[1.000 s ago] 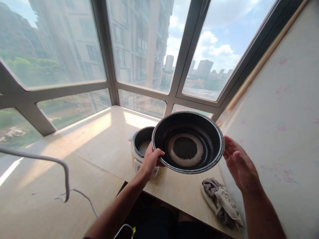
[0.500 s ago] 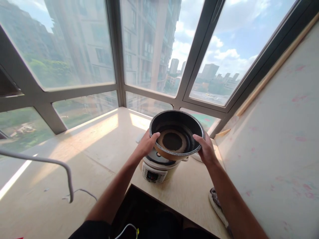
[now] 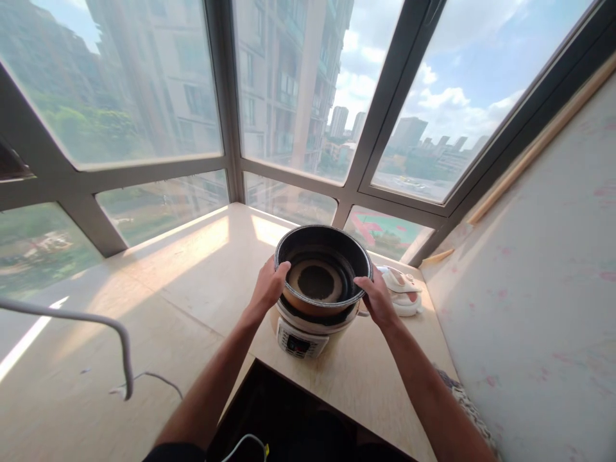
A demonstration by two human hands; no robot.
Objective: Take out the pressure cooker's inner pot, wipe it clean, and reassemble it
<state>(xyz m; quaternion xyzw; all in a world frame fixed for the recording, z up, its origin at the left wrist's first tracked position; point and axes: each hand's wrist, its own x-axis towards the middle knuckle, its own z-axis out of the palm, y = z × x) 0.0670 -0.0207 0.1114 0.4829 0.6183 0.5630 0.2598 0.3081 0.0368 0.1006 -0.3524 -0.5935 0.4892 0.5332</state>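
Between my hands is a round inner pot (image 3: 323, 298), dark inside with a brownish ring on its bottom and a coppery outside. My left hand (image 3: 270, 282) grips its left rim, thumb over the edge. On the opposite rim my right hand (image 3: 378, 296) has the same kind of hold. Directly below stands a rice cooker (image 3: 302, 340) with a front button panel and a small display. The pot is tilted slightly toward me and its lower part sits at the cooker's opening; how deep it is inside is hidden.
A white and pinkish appliance part (image 3: 404, 295) lies right of the cooker on the wooden surface (image 3: 183, 346). A grey cable (image 3: 122, 346) hangs at the left. Large windows stand behind, a patterned wall (image 3: 539, 276) at the right. A braided item (image 3: 469, 410) lies by my right forearm.
Both hands have brought the pot down and to the left, from above the cooker to its opening. The white appliance part at the right now shows more.
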